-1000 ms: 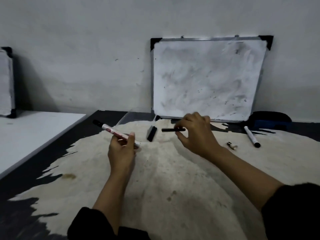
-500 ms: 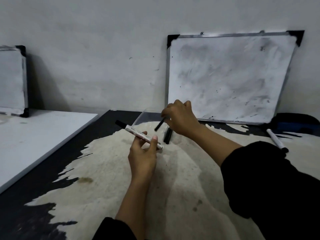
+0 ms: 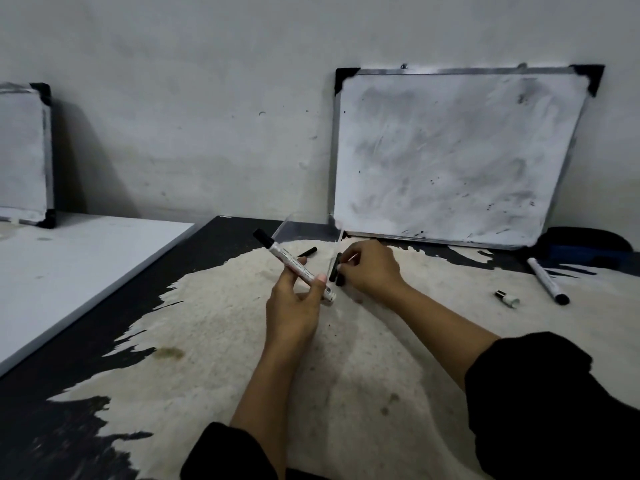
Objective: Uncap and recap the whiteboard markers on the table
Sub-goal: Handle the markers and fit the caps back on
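Left hand (image 3: 294,306) is pinching a white marker (image 3: 294,266) aloft at frame centre while the right hand (image 3: 369,268) is closing its fingertips on black markers (image 3: 335,268) lying on the bench (image 3: 346,358) (likely picking the next one), calling for a firm lift.

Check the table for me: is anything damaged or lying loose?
Yes. The table has its black surface worn off over a wide pale patch with ragged edges. A short marker stub lies loose to the right, beside a capped marker. The whiteboard leaning on the wall is smeared grey.
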